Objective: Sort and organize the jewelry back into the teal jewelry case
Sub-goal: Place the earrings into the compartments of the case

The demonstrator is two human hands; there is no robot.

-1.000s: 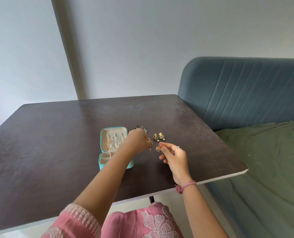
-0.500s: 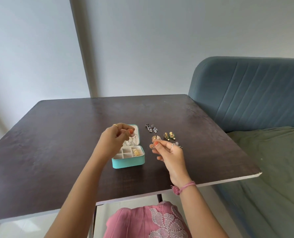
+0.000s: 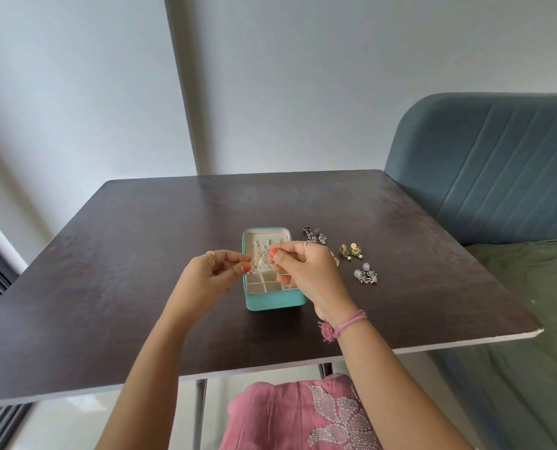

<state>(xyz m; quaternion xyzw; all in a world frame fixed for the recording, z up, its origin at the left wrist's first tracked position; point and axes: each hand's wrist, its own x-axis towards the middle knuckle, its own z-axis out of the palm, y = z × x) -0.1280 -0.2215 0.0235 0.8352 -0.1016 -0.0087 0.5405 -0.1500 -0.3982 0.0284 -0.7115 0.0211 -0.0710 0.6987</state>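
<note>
I have both hands over the open teal jewelry case (image 3: 272,300), left hand (image 3: 205,277) and right hand (image 3: 306,271) each pinching something too small to identify, probably light, snag-prone jewelry best taken by its hook or post.

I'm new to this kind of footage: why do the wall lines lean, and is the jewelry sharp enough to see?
Head view: wide-angle lens, so the wall edge slants and the table splays outward; soft daylight, faint sheen on the tabletop, no hard shadows; the earrings on the table are small but fairly crisp; whatever the left hand and right hand pinch over the teal case is too fine to identify.
</note>
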